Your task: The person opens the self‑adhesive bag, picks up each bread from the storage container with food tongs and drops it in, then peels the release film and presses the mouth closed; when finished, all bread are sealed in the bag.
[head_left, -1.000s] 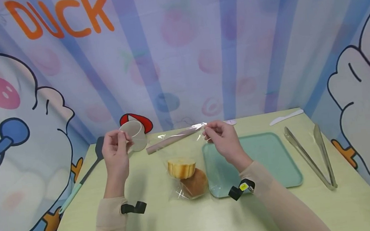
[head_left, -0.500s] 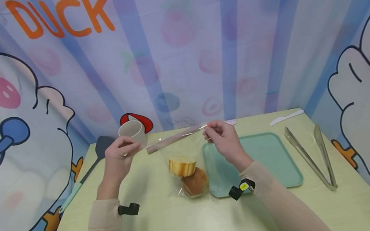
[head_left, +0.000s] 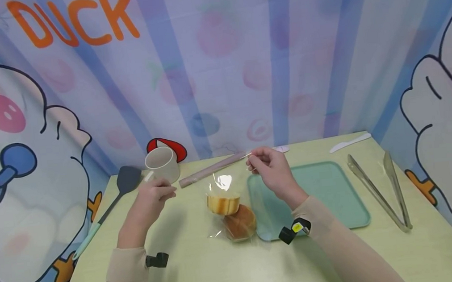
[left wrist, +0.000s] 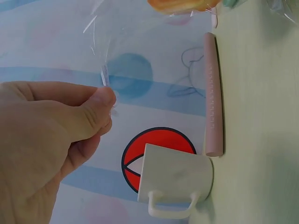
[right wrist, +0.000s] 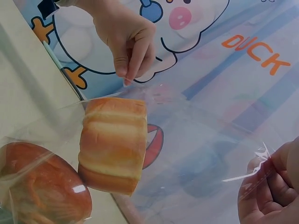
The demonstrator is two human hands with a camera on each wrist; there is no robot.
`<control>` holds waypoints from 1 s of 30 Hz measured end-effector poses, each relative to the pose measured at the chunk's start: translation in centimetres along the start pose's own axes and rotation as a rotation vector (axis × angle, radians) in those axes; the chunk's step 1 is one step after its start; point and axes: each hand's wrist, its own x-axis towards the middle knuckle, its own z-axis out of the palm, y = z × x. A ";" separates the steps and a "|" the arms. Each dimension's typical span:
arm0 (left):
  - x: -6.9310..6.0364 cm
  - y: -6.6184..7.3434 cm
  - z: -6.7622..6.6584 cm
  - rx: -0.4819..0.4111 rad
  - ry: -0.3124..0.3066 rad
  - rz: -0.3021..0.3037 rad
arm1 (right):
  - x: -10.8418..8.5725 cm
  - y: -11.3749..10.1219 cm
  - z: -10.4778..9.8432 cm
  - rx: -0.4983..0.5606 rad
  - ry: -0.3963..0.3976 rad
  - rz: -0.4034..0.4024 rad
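A clear plastic bag (head_left: 225, 183) hangs between my two hands with its upper edge held up. Inside it lie a pale ridged bread (head_left: 223, 205) and, lower down, a round brown bun (head_left: 240, 223). My left hand (head_left: 151, 203) pinches one edge of the film between thumb and fingers, as the left wrist view shows at the thumb tip (left wrist: 106, 95). On the other side, my right hand (head_left: 270, 170) pinches the opposite edge; the crinkled film shows at its fingers in the right wrist view. Both breads appear through the film (right wrist: 112, 144) there.
Behind my left hand stands a white mug (head_left: 162, 164). A dark spatula (head_left: 126, 181) lies left, a pink rod with ruler marks (head_left: 208, 171) at the back. To the right are a green tray (head_left: 319, 195), metal tongs (head_left: 375, 190) and a white plastic knife (head_left: 349, 142).
My left hand has turned and lowered, its fingers now pointing right, uncovering more of the mug. The bag with the breads has shifted slightly right. My right hand has stayed nearly still.
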 end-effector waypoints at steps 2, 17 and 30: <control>-0.1 -0.1 0.0 -0.002 -0.017 0.000 | 0.0 0.0 0.0 0.001 -0.001 -0.004; -1.9 -1.5 -1.9 0.044 0.007 -0.249 | -0.2 0.0 0.0 -0.017 -0.005 -0.020; -4.1 -2.8 -3.8 0.239 -0.043 -0.545 | -0.1 -0.4 0.4 -0.005 -0.059 -0.052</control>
